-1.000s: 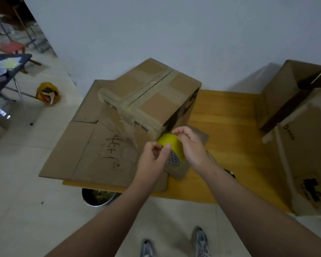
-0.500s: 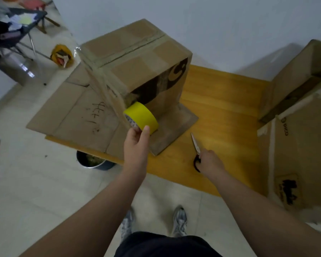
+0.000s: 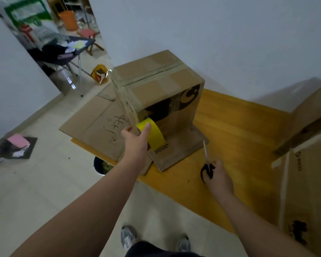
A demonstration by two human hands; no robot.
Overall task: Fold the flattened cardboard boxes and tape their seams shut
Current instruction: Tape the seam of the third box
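Box: the box (image 3: pixel 156 86) stands folded up near the middle of the table (image 3: pixel 239 130), close to the wall. It is brown, and the side that faces right has a dark printed patch and a big pale mark.
Box top: the top flaps are closed. Shiny clear tape runs along the top seam. A second band crosses it at the left end and goes down the near corner.
Bottom flap: one flap (image 3: pixel 180 151) lies flat on the table and points toward the person.
Strip of tape: a clear strip of tape (image 3: pixel 125 106) stretches from the roll up to the top left corner of the box.
Tape roll: the yellow tape roll (image 3: pixel 155 136) is just in front of the near lower corner of the box, above the flap.
Left hand: the left hand (image 3: pixel 135 145) holds the tape roll, with the thumb pressed on its yellow outer face.
Right hand: the right hand (image 3: pixel 220 178) grips the black handles of the scissors (image 3: pixel 206 156). They lie on the table with the blades pointing away.
Flat cardboard: a flat cardboard (image 3: pixel 93 123) with handwriting on it lies under the box and hangs over the left edge of the table.
Other boxes: other boxes (image 3: pixel 308 191), also brown, stand at the right end of the table.
Floor: a dark round bin (image 3: pixel 101 165) stands below the table edge.
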